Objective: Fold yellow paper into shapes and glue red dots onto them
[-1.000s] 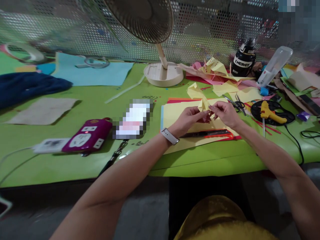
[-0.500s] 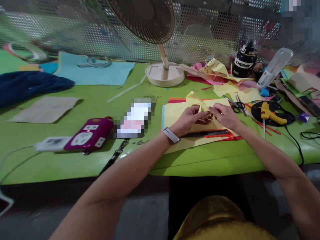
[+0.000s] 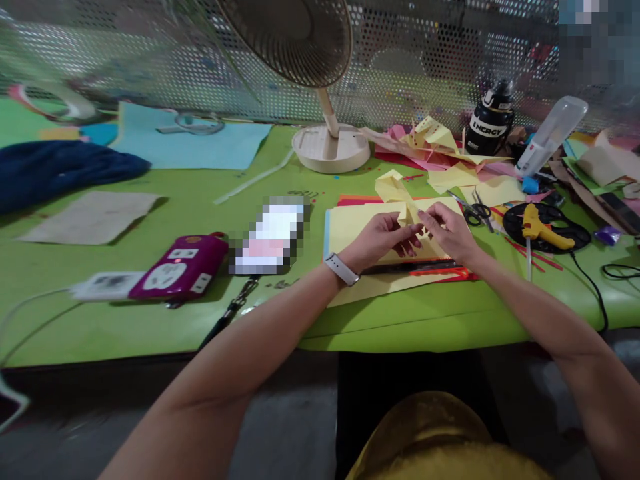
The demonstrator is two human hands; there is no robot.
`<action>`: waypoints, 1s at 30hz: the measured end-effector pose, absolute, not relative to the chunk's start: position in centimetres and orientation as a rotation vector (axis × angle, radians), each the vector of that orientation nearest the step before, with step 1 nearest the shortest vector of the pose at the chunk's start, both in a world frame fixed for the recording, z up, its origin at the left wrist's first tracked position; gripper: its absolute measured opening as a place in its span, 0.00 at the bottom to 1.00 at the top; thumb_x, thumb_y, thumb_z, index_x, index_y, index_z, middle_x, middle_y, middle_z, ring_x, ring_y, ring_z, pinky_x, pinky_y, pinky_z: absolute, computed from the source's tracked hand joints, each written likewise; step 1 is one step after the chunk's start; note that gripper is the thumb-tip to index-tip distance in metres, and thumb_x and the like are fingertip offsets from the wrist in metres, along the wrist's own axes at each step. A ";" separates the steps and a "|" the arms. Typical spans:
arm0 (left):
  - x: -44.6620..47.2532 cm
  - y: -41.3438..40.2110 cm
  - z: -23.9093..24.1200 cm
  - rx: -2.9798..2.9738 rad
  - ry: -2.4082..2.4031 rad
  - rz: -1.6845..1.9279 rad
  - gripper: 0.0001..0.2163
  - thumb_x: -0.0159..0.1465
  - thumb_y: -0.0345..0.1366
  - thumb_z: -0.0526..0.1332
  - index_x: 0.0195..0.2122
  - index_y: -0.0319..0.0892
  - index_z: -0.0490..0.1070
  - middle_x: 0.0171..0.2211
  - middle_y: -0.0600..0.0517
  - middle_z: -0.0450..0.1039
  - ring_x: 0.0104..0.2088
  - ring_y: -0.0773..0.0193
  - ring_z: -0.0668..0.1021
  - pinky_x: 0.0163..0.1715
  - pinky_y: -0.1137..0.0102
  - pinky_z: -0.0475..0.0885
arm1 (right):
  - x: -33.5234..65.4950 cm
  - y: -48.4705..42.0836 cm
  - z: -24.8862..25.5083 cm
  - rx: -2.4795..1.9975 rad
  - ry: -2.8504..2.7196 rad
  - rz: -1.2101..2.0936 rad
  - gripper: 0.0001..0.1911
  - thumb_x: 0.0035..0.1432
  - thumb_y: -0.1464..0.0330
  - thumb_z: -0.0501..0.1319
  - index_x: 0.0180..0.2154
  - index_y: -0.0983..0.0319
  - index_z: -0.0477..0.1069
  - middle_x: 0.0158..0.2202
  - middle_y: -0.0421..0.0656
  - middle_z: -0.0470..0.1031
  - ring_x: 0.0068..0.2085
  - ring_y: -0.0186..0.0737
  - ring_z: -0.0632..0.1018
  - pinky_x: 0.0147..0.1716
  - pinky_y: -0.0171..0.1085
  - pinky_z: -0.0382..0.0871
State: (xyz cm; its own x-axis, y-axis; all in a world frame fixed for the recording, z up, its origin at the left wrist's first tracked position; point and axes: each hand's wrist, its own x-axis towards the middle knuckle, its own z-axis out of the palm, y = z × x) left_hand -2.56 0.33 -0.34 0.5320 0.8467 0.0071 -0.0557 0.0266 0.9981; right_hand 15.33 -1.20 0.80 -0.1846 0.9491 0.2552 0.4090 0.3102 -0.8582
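A folded piece of yellow paper (image 3: 395, 188) is pinched between my two hands, its crumpled upper end sticking up and away from me. My left hand (image 3: 387, 237), with a pale watch band at the wrist, grips its lower left side. Fingertips of my right hand (image 3: 447, 230) close on its lower right side. Beneath them lies a stack of yellow paper sheets (image 3: 345, 230) with red and blue sheets showing at its edges. An orange and black cutter knife (image 3: 435, 265) rests on the stack just below my hands.
Right of my hands lie scissors (image 3: 477, 212) and a yellow glue gun (image 3: 545, 230) on a black tray. Paper scraps (image 3: 430, 143), a black bottle (image 3: 490, 120) and a fan (image 3: 330, 150) stand behind. On the left are a phone (image 3: 273, 233) and a purple power bank (image 3: 183, 267).
The upper end of the folded yellow paper has opened out and risen slightly. Both hands stay almost in place, with the right fingers shifted a little.
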 end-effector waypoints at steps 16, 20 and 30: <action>-2.7 0.2 -0.6 1.270 0.767 0.731 0.25 0.53 0.59 0.72 0.32 0.38 0.78 0.28 0.44 0.81 0.27 0.59 0.83 0.33 0.64 0.81 | 15.8 0.0 -0.1 -1.120 -1.599 1.043 0.24 0.53 0.45 0.67 0.28 0.60 0.70 0.28 0.39 0.72 0.30 0.35 0.71 0.33 0.39 0.71; -2.7 0.1 -0.5 1.273 0.764 0.737 0.27 0.51 0.60 0.72 0.32 0.38 0.78 0.29 0.43 0.82 0.27 0.60 0.83 0.33 0.64 0.81 | 15.7 -0.1 0.0 -1.106 -1.573 1.063 0.24 0.52 0.45 0.67 0.28 0.59 0.70 0.28 0.39 0.72 0.30 0.35 0.72 0.34 0.39 0.72; -2.7 0.3 -0.8 1.282 0.766 0.722 0.28 0.52 0.61 0.71 0.34 0.36 0.77 0.30 0.43 0.82 0.28 0.60 0.83 0.34 0.65 0.82 | 15.6 0.0 -0.1 -1.075 -1.501 1.139 0.24 0.49 0.46 0.70 0.29 0.60 0.70 0.28 0.38 0.72 0.30 0.34 0.73 0.33 0.38 0.76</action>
State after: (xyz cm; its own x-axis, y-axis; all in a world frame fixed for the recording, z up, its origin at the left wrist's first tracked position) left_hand -2.71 0.35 -0.76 0.5620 0.8218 -0.0936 -0.0457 0.1438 0.9886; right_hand 15.55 -0.03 -0.13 -0.1793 0.9699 0.1650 0.1022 0.1852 -0.9774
